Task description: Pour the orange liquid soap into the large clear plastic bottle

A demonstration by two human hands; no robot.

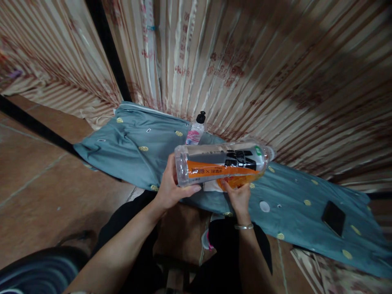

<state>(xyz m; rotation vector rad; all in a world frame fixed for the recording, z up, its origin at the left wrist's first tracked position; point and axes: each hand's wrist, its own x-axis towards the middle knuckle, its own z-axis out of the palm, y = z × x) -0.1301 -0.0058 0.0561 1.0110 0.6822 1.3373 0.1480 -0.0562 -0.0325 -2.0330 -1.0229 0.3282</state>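
Observation:
A large clear plastic bottle with an orange, grey and black label lies sideways over the cloth, its neck to the right. My left hand is closed around its base end. Below the bottle, my right hand grips an orange see-through container, partly hidden by the bottle and my fingers. Something white shows beside that container, too covered to name. Behind the large bottle stands a small clear squeeze bottle with a black cap and pink label.
A teal patterned cloth covers the narrow table. On its right part are a white round disc and a black phone. A striped curtain hangs behind, with a dark pole at left. Tiled floor lies below.

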